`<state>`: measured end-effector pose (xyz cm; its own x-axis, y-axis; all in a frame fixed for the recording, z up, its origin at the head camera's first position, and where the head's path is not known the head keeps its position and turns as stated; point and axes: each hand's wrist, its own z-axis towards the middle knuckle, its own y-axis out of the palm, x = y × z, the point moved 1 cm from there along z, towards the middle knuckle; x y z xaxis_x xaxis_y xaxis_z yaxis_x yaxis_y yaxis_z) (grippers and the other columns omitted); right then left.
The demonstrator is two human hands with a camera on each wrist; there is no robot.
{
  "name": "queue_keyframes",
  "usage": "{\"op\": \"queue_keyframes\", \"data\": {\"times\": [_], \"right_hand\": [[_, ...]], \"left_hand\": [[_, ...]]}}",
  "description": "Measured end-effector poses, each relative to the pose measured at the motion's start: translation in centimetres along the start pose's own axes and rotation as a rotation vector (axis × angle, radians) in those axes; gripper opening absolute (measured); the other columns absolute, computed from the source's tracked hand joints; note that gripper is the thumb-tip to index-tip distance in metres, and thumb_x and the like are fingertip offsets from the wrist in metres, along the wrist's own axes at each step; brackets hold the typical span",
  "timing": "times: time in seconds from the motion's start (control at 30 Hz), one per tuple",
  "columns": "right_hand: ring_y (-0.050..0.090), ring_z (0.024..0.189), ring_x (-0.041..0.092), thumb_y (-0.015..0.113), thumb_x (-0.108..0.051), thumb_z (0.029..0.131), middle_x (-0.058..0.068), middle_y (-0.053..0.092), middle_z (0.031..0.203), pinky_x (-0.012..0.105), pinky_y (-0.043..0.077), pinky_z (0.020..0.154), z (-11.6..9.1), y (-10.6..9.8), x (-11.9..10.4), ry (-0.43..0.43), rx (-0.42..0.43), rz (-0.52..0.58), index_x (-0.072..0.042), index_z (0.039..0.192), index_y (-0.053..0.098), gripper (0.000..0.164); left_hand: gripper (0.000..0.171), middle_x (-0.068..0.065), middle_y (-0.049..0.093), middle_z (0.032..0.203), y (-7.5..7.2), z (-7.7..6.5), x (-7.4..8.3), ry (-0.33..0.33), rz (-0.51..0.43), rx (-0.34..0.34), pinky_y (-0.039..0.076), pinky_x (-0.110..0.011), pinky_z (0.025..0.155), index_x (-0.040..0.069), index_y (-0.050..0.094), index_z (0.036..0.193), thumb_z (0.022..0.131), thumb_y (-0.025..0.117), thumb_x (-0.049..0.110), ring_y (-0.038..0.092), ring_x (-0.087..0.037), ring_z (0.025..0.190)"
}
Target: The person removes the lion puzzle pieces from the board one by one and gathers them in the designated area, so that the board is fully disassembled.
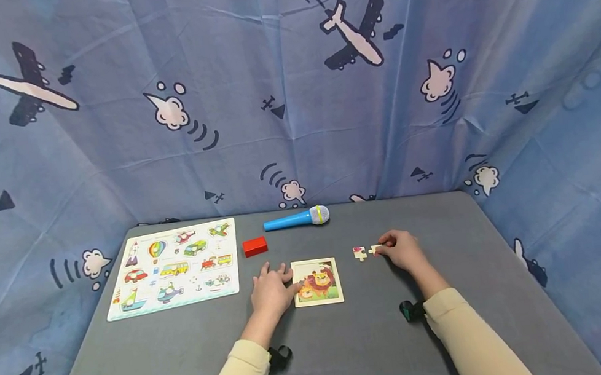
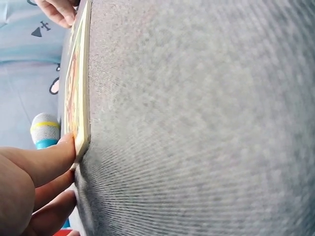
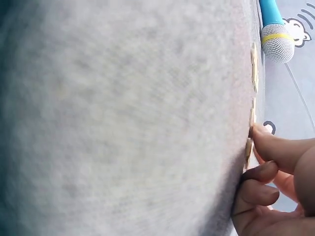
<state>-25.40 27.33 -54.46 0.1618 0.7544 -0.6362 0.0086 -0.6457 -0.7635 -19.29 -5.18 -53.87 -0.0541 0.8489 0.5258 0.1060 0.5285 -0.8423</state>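
Note:
A square wooden jigsaw puzzle with a lion picture (image 1: 319, 279) lies flat in the middle of the grey table. At its left side is my left hand (image 1: 271, 291), fingers spread toward the back. In the left wrist view the thumb (image 2: 54, 155) touches the puzzle's edge. Right of the puzzle, my right hand (image 1: 404, 252) pinches a small jigsaw piece (image 1: 375, 249) down at the table surface. A second jigsaw piece (image 1: 360, 253), pale with pink on it, lies just left of that one. In the right wrist view the thumb (image 3: 263, 135) covers part of the held piece.
Behind the puzzle lies a blue toy microphone (image 1: 293, 219), with a red block (image 1: 254, 246) nearer the left hand. A white board with vehicle pictures (image 1: 176, 268) takes up the table's left side. A blue curtain (image 1: 293, 120) hangs behind the table.

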Motion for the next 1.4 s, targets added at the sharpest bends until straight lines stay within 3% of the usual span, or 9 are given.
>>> {"op": "queue_keyframes", "data": {"times": [0.1,0.27,0.4,0.5,0.63,0.8,1.2,1.4], "right_hand": [[0.060,0.095,0.031,0.071,-0.018,0.095,0.017,0.067,0.105,0.047,0.049,0.086,-0.1,-0.1,0.1,0.008,0.003,0.031,-0.001,0.109,0.070,0.022],[0.062,0.102,0.034,0.071,-0.018,0.095,0.020,0.067,0.110,0.048,0.050,0.088,-0.4,-0.6,-0.3,-0.051,0.014,0.074,-0.001,0.115,0.068,0.027],[0.069,0.095,0.031,0.071,-0.021,0.096,0.018,0.066,0.109,0.040,0.056,0.077,-0.8,-0.9,-1.5,-0.092,0.004,0.122,-0.001,0.121,0.067,0.032],[0.072,0.083,0.030,0.071,-0.022,0.096,0.018,0.066,0.108,0.035,0.056,0.064,-1.2,-1.2,-2.7,-0.103,-0.013,0.166,-0.001,0.124,0.066,0.035],[0.071,0.078,0.028,0.072,-0.022,0.095,0.019,0.068,0.111,0.033,0.054,0.059,-1.6,-1.2,-4.0,-0.134,-0.004,0.190,-0.002,0.126,0.065,0.038],[0.069,0.083,0.027,0.072,-0.023,0.095,0.019,0.070,0.112,0.030,0.054,0.065,-2.4,-0.2,-5.7,-0.180,0.013,0.211,-0.003,0.129,0.063,0.041],[0.068,0.077,0.019,0.072,-0.024,0.095,0.010,0.071,0.108,0.035,0.054,0.070,-4.2,2.8,-8.9,-0.184,-0.060,0.232,-0.006,0.128,0.065,0.038],[0.064,0.075,0.019,0.072,-0.022,0.095,0.010,0.070,0.107,0.031,0.053,0.065,-4.5,4.1,-9.5,-0.187,-0.082,0.251,-0.006,0.129,0.065,0.038]], "left_hand": [[0.051,-0.002,0.056,0.148,0.0,0.0,0.0,0.006,-0.005,-0.009,0.029,-0.065,0.117,0.018,0.070,0.130,0.086,0.080,0.039,0.032,-0.031,0.151],[0.051,-0.003,0.057,0.148,0.0,0.1,0.0,0.010,-0.009,-0.005,0.030,-0.066,0.115,0.017,0.070,0.130,0.086,0.080,0.039,0.033,-0.032,0.150],[0.052,-0.003,0.056,0.148,-0.1,0.1,0.0,0.004,0.002,-0.014,0.032,-0.067,0.114,0.018,0.069,0.131,0.086,0.080,0.040,0.033,-0.032,0.151],[0.054,-0.004,0.054,0.150,-0.3,0.1,0.1,0.031,0.019,-0.043,0.029,-0.065,0.116,0.017,0.067,0.134,0.085,0.080,0.039,0.030,-0.033,0.152],[0.057,-0.005,0.053,0.151,-0.6,0.2,0.3,0.067,0.027,-0.071,0.024,-0.062,0.120,0.016,0.065,0.136,0.085,0.081,0.037,0.028,-0.035,0.153],[0.058,-0.005,0.052,0.152,-0.6,0.2,0.1,0.058,0.038,-0.084,0.024,-0.060,0.121,0.017,0.065,0.137,0.085,0.080,0.039,0.027,-0.034,0.153],[0.059,-0.005,0.051,0.152,-0.3,0.0,-0.5,0.056,0.046,-0.069,0.025,-0.060,0.121,0.018,0.065,0.137,0.085,0.080,0.041,0.028,-0.034,0.152],[0.058,-0.005,0.052,0.151,-0.4,-0.1,-0.3,0.057,0.039,-0.061,0.025,-0.060,0.121,0.017,0.065,0.137,0.085,0.081,0.039,0.029,-0.034,0.152]]}}
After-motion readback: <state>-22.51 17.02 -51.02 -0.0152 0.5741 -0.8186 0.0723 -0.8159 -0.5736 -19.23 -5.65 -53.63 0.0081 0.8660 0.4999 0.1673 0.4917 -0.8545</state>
